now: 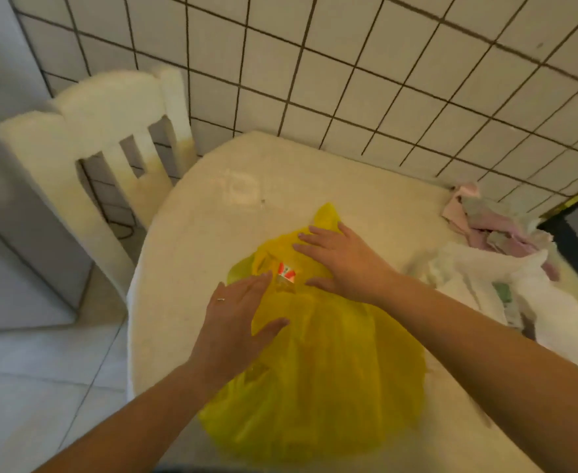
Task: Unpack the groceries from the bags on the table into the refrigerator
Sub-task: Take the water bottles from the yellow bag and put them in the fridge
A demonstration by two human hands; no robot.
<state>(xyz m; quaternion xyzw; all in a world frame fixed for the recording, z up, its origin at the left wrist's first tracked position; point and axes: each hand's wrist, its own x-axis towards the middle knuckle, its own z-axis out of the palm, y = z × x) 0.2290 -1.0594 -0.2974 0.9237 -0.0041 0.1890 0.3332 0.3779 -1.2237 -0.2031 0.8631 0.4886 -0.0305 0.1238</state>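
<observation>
Both hands, left hand (238,322) and right hand (340,259), lie spread flat on the yellow bag (321,370) on the desk (212,206); part its mouth gently around what seems a red-labelled carton (285,271).

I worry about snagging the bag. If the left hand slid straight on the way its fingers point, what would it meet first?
Probably the red-and-white package showing at the yellow bag's mouth, just beyond the left hand; depth is unclear.

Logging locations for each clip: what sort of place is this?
Probably a home kitchen or dining corner: a tiled wall, a white table with a chair, and a yellow bag under both hands.
</observation>
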